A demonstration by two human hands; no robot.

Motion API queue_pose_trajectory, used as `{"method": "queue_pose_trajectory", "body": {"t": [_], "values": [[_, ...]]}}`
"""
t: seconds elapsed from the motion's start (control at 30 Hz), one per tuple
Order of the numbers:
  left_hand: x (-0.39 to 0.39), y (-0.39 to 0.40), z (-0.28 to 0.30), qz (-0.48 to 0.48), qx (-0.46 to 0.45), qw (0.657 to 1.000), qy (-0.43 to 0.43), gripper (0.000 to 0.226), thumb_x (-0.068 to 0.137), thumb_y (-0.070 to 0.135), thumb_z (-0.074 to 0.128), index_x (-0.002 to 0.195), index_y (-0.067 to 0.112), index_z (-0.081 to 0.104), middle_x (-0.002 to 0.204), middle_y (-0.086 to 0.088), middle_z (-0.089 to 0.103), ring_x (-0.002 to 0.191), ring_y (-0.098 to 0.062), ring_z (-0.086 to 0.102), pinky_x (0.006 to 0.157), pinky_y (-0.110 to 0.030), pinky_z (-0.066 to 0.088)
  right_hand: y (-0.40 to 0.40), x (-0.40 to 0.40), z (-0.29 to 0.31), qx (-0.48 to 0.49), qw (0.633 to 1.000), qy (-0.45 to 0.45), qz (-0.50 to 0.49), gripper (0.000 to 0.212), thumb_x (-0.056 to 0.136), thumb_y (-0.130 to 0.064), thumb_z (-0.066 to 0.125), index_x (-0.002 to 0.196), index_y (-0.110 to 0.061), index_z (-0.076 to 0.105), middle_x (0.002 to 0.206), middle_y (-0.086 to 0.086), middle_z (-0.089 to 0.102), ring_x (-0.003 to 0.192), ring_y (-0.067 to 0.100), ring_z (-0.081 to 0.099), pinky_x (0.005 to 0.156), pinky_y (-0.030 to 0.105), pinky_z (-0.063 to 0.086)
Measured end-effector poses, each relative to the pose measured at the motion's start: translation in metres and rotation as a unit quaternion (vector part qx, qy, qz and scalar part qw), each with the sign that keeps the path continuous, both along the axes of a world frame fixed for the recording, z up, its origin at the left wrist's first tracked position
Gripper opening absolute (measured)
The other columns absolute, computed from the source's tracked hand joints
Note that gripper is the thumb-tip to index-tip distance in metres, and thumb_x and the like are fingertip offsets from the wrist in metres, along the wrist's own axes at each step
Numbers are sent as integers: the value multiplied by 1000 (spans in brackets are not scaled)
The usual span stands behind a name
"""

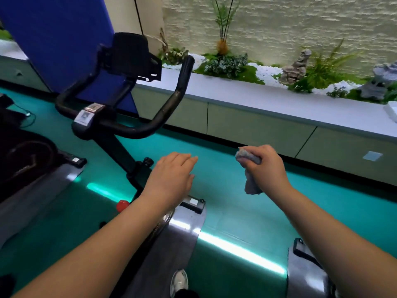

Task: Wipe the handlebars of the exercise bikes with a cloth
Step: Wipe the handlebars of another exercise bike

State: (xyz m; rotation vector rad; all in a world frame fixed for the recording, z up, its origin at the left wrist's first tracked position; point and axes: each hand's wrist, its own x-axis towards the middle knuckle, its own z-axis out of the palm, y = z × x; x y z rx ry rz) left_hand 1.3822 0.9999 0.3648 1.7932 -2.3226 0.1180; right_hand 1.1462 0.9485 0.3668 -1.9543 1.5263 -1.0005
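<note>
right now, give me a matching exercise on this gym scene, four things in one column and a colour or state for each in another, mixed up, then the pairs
Things
1. cloth
2. left hand
3. handlebar
4. floor

Colour or state
A. teal green
B. black, untouched by either hand
C. grey, bunched in the right hand
D. open, fingers straight, holding nothing

Pairs: 1-C, 2-D, 3-B, 4-A
</note>
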Motion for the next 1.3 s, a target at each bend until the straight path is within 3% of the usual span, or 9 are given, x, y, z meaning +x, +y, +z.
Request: {"method": "queue_pose_trajectory", "body": {"t": [0.13, 0.23, 0.33, 0.5, 0.73, 0.93, 1.07, 1.2, 1.3], "values": [[30, 1, 11, 32, -27, 999, 4, 50, 86, 29, 63, 134, 17, 53, 132, -3, 57, 122, -25, 50, 102, -41, 37, -6, 36, 12, -11, 1000, -3, 21, 8, 80, -13, 70, 81, -21, 74, 67, 2, 60, 62, -1, 53, 55, 10, 35], [57, -3, 18, 45, -57, 997, 14, 48, 84, 27, 66, 130, 16, 56, 130, -4, 58, 121, -28, 50, 101, -44, 39, -14, 65, 24, -18, 1000, -6, 16, 12, 81, -16, 70, 90, -22, 75, 83, 9, 63, 78, 12, 56, 64, 17, 38], [92, -14, 24, 60, -85, 994, 11, 48, 80, 24, 71, 126, 14, 60, 126, -5, 60, 117, -30, 53, 98, -46, 42, -22, 99, 41, -32, 998, -36, 26, 11, 82, -11, 70, 91, -13, 75, 83, 16, 66, 73, 15, 55, 60, 8, 38], [153, -40, 36, 73, -95, 993, 10, 47, 84, 27, 67, 129, 16, 57, 132, -5, 56, 122, -30, 49, 101, -48, 38, -46, 158, 55, -23, 999, -30, 34, 18, 85, -25, 68, 101, -31, 71, 103, 9, 60, 95, 18, 56, 74, 11, 37], [221, -89, 47, 84, -88, 992, 17, 47, 89, 33, 60, 134, 20, 53, 140, -2, 50, 128, -28, 41, 105, -47, 32, -70, 209, 72, -40, 998, -13, 37, 21, 89, -30, 62, 109, -30, 69, 102, 1, 53, 93, 10, 49, 71, -4, 28], [253, -124, 52, 108, -22, 994, 22, 52, 94, 40, 50, 144, 29, 39, 149, 5, 40, 131, -23, 36, 107, -42, 30, -95, 228, 85, -54, 996, -37, 63, 24, 87, -26, 65, 110, -31, 67, 98, -2, 52, 88, -1, 50, 75, -2, 32], [266, -132, 51, 106, 14, 994, 26, 50, 91, 42, 53, 139, 29, 46, 143, 12, 46, 126, -19, 38, 106, -36, 34, -114, 242, 91, -57, 992, -47, 103, 25, 84, -26, 68, 105, -39, 63, 97, -4, 52, 92, -2, 51, 74, -2, 32], [275, -135, 50, 91, 38, 994, 54, 49, 90, 40, 56, 137, 32, 48, 142, 17, 45, 123, -18, 38, 109, -35, 31, -124, 260, 93, -38, 988, -46, 144, 30, 80, -29, 72, 110, -35, 67, 99, -5, 56, 94, 2, 53, 78, 2, 35], [281, -135, 48, 83, 43, 992, 82, 47, 91, 37, 56, 137, 32, 50, 141, 19, 46, 122, -17, 39, 110, -33, 30, -125, 275, 92, -32, 985, -44, 163, 30, 76, -30, 75, 103, -36, 63, 101, -10, 59, 96, 1, 54, 82, 9, 40]]}}
